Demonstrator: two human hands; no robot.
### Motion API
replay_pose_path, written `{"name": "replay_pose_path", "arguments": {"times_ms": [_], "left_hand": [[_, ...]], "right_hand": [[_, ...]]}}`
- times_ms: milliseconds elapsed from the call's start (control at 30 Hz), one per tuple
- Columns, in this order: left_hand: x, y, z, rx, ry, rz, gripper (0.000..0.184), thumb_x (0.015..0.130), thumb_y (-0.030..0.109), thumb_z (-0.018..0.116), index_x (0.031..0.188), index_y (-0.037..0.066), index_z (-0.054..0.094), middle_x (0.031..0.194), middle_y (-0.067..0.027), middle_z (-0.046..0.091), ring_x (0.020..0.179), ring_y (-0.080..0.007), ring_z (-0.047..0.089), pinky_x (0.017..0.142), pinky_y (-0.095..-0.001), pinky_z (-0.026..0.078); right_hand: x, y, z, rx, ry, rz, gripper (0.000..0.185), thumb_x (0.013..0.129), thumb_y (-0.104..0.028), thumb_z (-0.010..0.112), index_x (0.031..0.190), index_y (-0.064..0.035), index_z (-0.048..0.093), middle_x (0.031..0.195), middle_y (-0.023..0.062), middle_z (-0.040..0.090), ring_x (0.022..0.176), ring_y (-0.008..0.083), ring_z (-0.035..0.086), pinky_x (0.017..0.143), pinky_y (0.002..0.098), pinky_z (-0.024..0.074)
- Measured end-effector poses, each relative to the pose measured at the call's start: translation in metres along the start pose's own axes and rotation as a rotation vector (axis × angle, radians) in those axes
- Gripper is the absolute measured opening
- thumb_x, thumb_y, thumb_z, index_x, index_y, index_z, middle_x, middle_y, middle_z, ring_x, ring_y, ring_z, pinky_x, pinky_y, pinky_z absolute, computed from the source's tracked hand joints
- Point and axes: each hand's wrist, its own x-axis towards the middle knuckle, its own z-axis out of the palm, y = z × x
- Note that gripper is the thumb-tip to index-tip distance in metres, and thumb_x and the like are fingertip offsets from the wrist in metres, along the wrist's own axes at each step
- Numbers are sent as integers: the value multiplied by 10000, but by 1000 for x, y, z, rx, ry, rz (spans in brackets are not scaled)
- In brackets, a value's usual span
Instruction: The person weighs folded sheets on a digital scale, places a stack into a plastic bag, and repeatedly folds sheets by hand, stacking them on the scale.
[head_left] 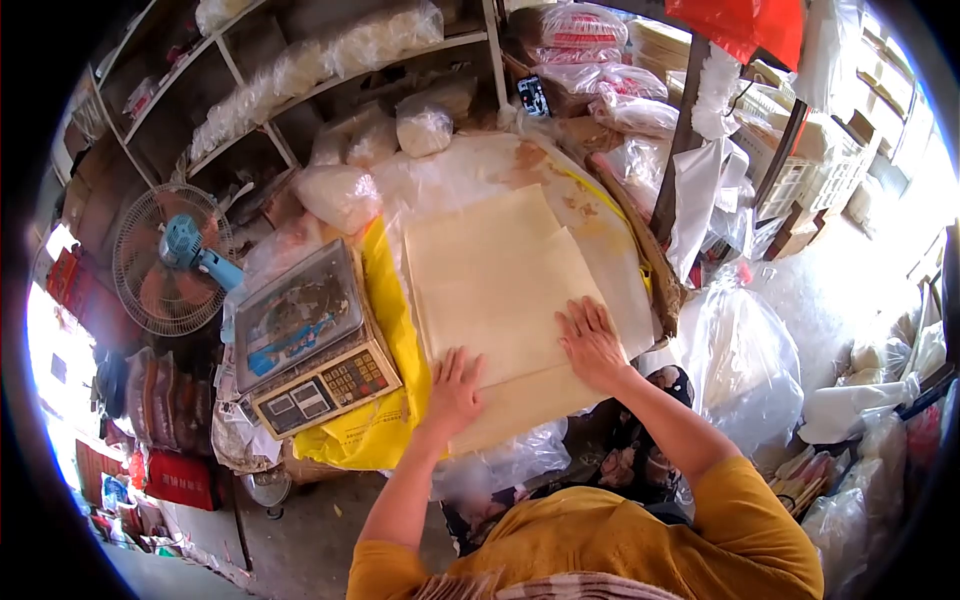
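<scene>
Wide, thin cream-coloured sheets [500, 270] lie flat on the table before me, overlapping with their edges slightly out of line. I cannot tell whether they are paper or a food sheet. On their near left edge rests my left hand [457, 390], fingers stretched out. My right hand [592, 343] lies flat near the right edge, fingers extended. Neither hand grips anything. Yellow plastic [378, 290] is spread along the left of the sheets. Beside it stands a digital scale [325, 395] with a scuffed metal pan.
A fan [182, 245] stands at the left. Bagged goods [365, 40] fill the shelves behind, and a phone [532, 96] is propped at the back. A large clear plastic bag [745, 350] sits right of the table. Clear plastic [520, 462] hangs at the near edge.
</scene>
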Motion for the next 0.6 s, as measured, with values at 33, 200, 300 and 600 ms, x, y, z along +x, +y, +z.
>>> {"name": "replay_pose_path", "arguments": {"times_ms": [33, 200, 300, 600], "left_hand": [[-1, -16, 4, -36, -4, 10, 538, 791, 190, 565, 1311, 84, 476, 1372, -180, 437, 1291, -337, 387, 1079, -492, 265], [-6, -24, -37, -138, -115, -59, 508, 715, 85, 639, 1209, 49, 528, 1218, -161, 568, 1131, -335, 532, 1007, -430, 375], [0, 9, -75, -233, 37, -40, 536, 684, 39, 678, 1198, 33, 523, 1201, -159, 568, 1119, -345, 533, 1002, -438, 378], [-22, -4, -18, -1201, 667, -396, 781, 762, 69, 705, 1410, 30, 271, 1381, -167, 387, 1332, -265, 336, 1111, -405, 244]], "right_hand": [[1, -1, -2, 3, -6, -1, 466, 946, -295, 439, 1335, -41, 411, 1408, 212, 358, 1356, 403, 240, 1130, 491, 142], [13, -68, -51, 163, -175, -86, 516, 919, -277, 485, 1360, -35, 367, 1394, 215, 379, 1320, 401, 315, 1067, 541, 258], [33, -99, -55, 263, -169, -234, 500, 852, -130, 522, 1331, -41, 410, 1323, 196, 467, 1244, 351, 436, 1037, 529, 323], [13, -60, -84, 505, 55, -516, 524, 643, 53, 571, 1158, -47, 582, 1188, 124, 596, 1152, 296, 531, 1038, 442, 371]]}}
